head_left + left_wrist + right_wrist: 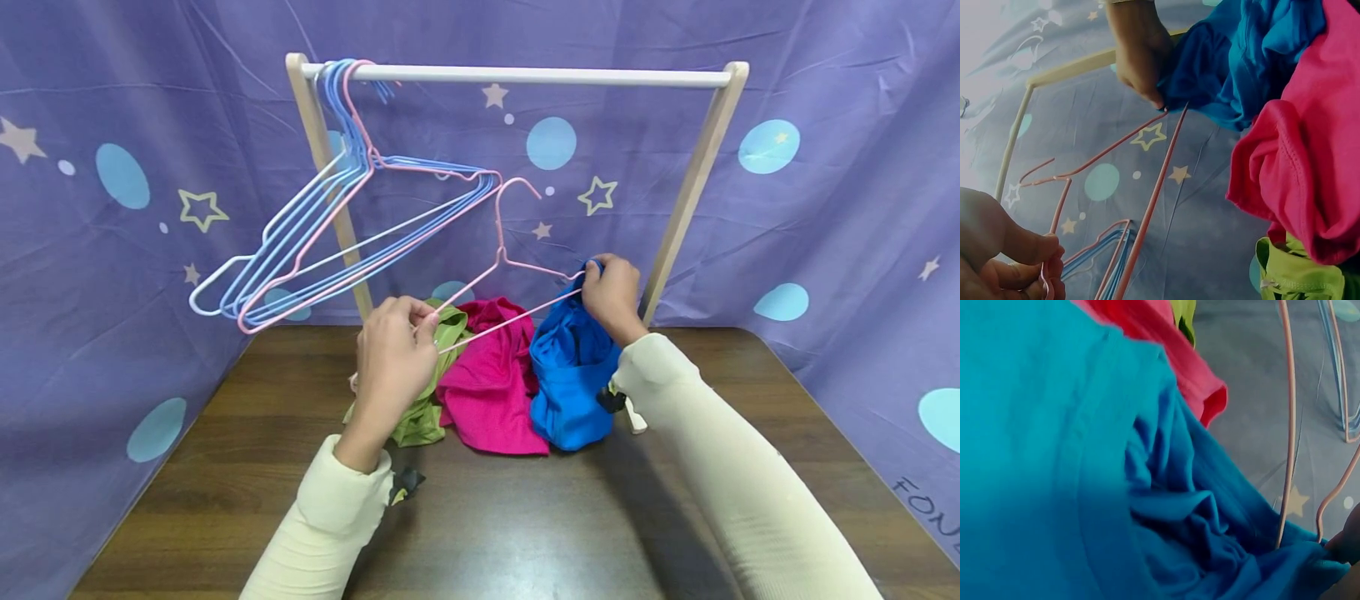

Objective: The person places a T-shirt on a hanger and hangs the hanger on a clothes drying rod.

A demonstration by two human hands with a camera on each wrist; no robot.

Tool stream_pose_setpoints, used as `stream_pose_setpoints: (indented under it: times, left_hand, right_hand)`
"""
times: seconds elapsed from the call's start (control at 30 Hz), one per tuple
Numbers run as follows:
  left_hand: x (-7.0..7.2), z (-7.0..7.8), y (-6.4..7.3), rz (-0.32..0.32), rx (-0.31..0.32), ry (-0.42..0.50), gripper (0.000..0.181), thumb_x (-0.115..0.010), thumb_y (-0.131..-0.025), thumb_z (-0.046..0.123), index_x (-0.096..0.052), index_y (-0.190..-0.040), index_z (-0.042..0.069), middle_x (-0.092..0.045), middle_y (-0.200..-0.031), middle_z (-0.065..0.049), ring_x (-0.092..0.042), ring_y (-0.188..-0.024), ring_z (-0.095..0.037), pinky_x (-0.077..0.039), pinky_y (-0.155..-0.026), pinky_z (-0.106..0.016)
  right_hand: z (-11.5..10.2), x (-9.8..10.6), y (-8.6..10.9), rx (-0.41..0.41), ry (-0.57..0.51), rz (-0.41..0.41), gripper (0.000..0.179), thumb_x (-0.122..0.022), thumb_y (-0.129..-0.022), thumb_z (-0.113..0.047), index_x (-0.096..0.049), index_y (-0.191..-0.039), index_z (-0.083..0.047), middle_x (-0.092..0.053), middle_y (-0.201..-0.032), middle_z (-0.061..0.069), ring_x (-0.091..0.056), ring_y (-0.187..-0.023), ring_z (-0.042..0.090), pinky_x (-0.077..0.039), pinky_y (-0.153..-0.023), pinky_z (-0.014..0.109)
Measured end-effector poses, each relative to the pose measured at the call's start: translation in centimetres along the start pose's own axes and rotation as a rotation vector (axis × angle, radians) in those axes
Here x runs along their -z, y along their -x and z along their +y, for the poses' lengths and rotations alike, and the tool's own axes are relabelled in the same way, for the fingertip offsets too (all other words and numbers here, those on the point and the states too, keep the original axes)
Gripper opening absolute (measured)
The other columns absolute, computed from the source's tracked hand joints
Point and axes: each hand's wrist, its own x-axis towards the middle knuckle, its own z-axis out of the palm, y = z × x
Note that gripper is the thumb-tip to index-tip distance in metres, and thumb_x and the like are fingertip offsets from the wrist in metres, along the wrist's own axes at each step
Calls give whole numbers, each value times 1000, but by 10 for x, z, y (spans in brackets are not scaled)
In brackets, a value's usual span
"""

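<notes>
My left hand (397,350) pinches the left shoulder of a pink wire hanger (501,237), thumb against curled fingers, as the left wrist view shows closely. The hanger's hook points up and to the right. At the other end my right hand (611,292) grips the upper edge of a bunched blue garment (573,375). There the hanger's right end runs into the gathered blue cloth (1222,550). Below the grip the garment hangs in folds down toward the table. Beside it lies a bright pink garment (491,383), with a green garment (420,417) further left.
A rack with a white bar (517,77) and wooden posts (693,192) stands behind the hands. Several blue, white and pink hangers (360,217) hang at its left end, close above my left hand. The brown table (495,525) extends below; a purple patterned curtain (637,42) surrounds it.
</notes>
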Motion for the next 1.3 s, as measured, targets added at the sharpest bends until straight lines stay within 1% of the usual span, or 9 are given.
stream_pose_setpoints:
  times: [0.23, 0.43, 0.57, 0.7, 0.83, 0.93, 1.03, 1.1, 1.3]
  left_hand:
    - [-5, 3, 3, -19, 12, 9, 8, -70, -94, 10, -70, -91, 2, -64, -86, -12, -59, -85, -33, -45, -82, -47]
    - [-8, 1, 4, -18, 9, 2, 7, -67, -95, 8, -69, -93, 2, -63, -88, -12, -58, -87, -34, -45, -83, -47]
    - [-10, 0, 4, -20, 6, 5, 6, -67, -96, 7, -68, -93, 2, -63, -89, -13, -57, -88, -34, -45, -84, -47]
    - [-12, -1, 4, -15, 5, 15, 6, -66, -96, 6, -68, -94, 1, -64, -90, -14, -58, -89, -35, -45, -85, -48]
    - [-10, -2, 3, 2, 17, 27, 6, -67, -95, 6, -68, -94, 1, -63, -90, -15, -58, -88, -36, -45, -82, -49]
    - [-8, -4, 1, 9, 28, 29, 6, -67, -95, 6, -67, -93, 1, -63, -89, -15, -58, -88, -36, -45, -81, -50]
    - [-8, -5, -1, -3, 39, 28, 6, -67, -95, 6, -67, -93, 1, -63, -89, -15, -58, -89, -36, -45, -82, -50]
    - [-7, -5, -1, -16, 46, 25, 6, -67, -95, 7, -67, -93, 1, -63, -89, -15, -58, -90, -36, -45, -83, -50]
    - [-5, -5, -1, -3, 45, 28, 7, -67, -96, 7, -67, -92, 1, -63, -89, -15, -59, -89, -36, -45, -83, -50]
  right_hand:
    - [-12, 1, 6, -76, -62, -46, 30, -53, -104, -14, -74, -113, 5, -73, -111, 23, -63, -114, 43, -47, -101, 50]
    - [-29, 2, 14, -246, -263, -164, 32, -50, -107, -15, -71, -122, 3, -70, -119, 19, -61, -114, 29, -50, -99, 41]
    - [-40, 3, 19, -278, -354, -197, 32, -50, -108, -15, -70, -125, 3, -68, -120, 18, -59, -110, 24, -50, -93, 36]
    - [-50, 6, 23, -211, -362, -234, 31, -51, -107, -15, -70, -127, 1, -70, -113, 12, -58, -99, 13, -48, -84, 26]
    - [-55, 17, 19, -99, -315, -365, 38, -44, -105, -9, -66, -135, -5, -63, -95, 8, -49, -71, 9, -40, -58, 24]
    - [-48, 27, 9, 99, -175, -460, 50, -39, -95, 3, -66, -136, -5, -65, -102, 16, -57, -80, 22, -42, -65, 32]
    - [-38, 35, -1, 304, -11, -492, 48, -42, -93, 8, -68, -133, -3, -60, -133, 23, -51, -124, 35, -42, -100, 46]
    - [-31, 38, -7, 393, 52, -496, 40, -48, -96, 7, -70, -129, -2, -56, -138, 26, -48, -132, 42, -35, -111, 55]
    - [-19, 44, -16, 520, 169, -475, 17, -63, -101, -6, -70, -116, -2, -72, -114, 16, -68, -103, 34, -54, -92, 51]
